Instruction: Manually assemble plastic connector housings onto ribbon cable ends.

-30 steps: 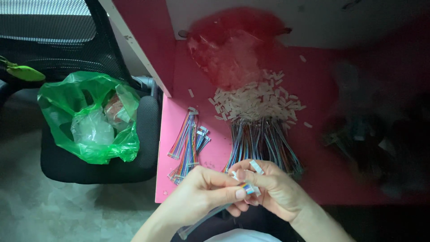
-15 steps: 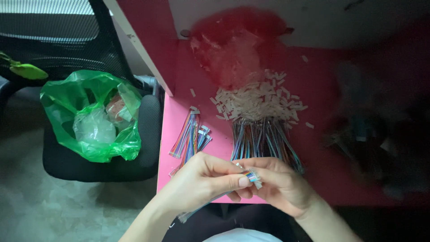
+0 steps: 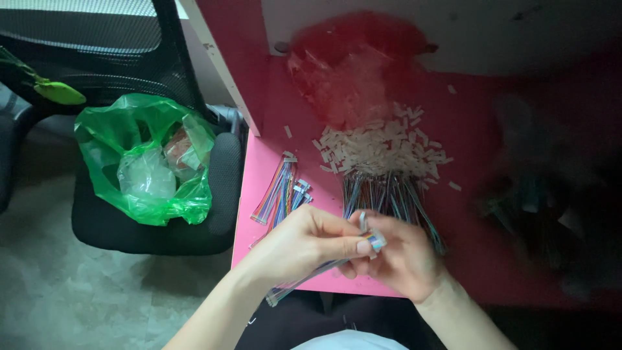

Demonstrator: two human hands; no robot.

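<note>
— Left to right? 
— I see a green bag (image 3: 146, 162) on the chair (image 3: 220, 188), finished ribbon cables (image 3: 280, 191) near the pink table's (image 3: 259, 214) edge.
— Hands? 
— My left hand (image 3: 295, 243) and right hand (image 3: 405, 256) pinch one wire strip (image 3: 317, 269) over the front edge.

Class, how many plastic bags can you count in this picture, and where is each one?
2. A green bag sits on the black chair; a red bag lies at the table's far side. Others may be hidden.
</note>
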